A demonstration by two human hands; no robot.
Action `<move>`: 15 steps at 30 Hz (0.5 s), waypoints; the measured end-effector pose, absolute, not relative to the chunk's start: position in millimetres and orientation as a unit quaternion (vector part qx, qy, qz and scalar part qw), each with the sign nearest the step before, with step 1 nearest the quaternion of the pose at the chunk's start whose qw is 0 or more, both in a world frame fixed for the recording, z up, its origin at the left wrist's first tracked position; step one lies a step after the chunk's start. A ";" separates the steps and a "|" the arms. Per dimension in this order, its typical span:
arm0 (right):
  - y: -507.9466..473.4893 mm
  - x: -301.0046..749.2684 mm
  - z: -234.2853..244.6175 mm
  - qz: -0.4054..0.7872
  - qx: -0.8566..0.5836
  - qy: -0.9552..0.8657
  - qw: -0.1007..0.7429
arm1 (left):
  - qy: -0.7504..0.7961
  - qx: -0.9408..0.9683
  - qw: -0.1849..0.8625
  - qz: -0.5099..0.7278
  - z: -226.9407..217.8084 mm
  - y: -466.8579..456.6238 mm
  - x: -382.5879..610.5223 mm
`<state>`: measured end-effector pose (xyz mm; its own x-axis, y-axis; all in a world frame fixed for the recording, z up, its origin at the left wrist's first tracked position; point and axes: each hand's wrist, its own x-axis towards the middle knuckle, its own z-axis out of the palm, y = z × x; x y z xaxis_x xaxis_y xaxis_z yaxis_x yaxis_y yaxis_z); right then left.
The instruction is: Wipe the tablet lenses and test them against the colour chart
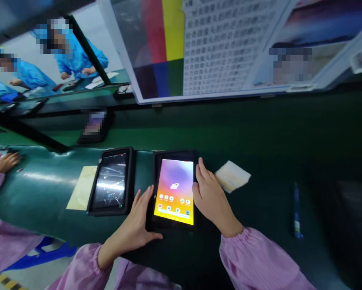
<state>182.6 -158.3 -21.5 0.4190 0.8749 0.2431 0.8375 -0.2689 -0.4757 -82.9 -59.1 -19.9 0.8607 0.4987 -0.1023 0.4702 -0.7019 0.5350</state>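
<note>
A tablet [176, 177] with a lit purple-to-yellow home screen lies in front of me, a black case or tray edge [168, 154] showing behind its top. My left hand [135, 223] cups its lower left corner, fingers along the left side and thumb stretched out by the bottom edge. On the other side, my right hand [209, 193] holds the right edge, with fingers pointing up along it and the thumb near the screen. To the left is a second tablet [111, 183], its screen dark and reflecting lamps, in a black case.
A yellow paper [82, 189] sits partly under the dark tablet. A folded pale cloth [232, 176] and blue pen [296, 211] lie to the right. Above hangs a framed chart board [229, 52]. A neighbour's hand [5, 162] rests far left; people in blue work beyond.
</note>
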 end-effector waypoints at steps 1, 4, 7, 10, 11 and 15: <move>-156.8 183.5 -23.8 0.052 -0.803 -0.525 0.277 | 0.259 0.923 0.283 0.021 -18.0 -56.9 -78.2; -152.8 187.4 -27.3 0.090 -0.825 -0.477 0.289 | 0.242 0.928 0.281 0.014 -13.0 -48.5 -67.4; -148.7 192.8 -25.8 0.098 -0.841 -0.436 0.305 | 0.214 0.935 0.283 0.007 -6.4 -33.6 -58.4; -143.5 197.2 -21.1 0.082 -0.844 -0.437 0.300 | 0.189 0.941 0.282 0.000 1.8 -12.9 -47.9; -141.9 198.4 -19.4 0.075 -0.843 -0.443 0.295 | 0.184 0.942 0.280 -0.003 4.2 -6.2 -44.2; -140.6 203.6 -15.2 0.094 -0.842 -0.415 0.333 | 0.171 0.949 0.263 -0.017 7.0 9.3 -30.6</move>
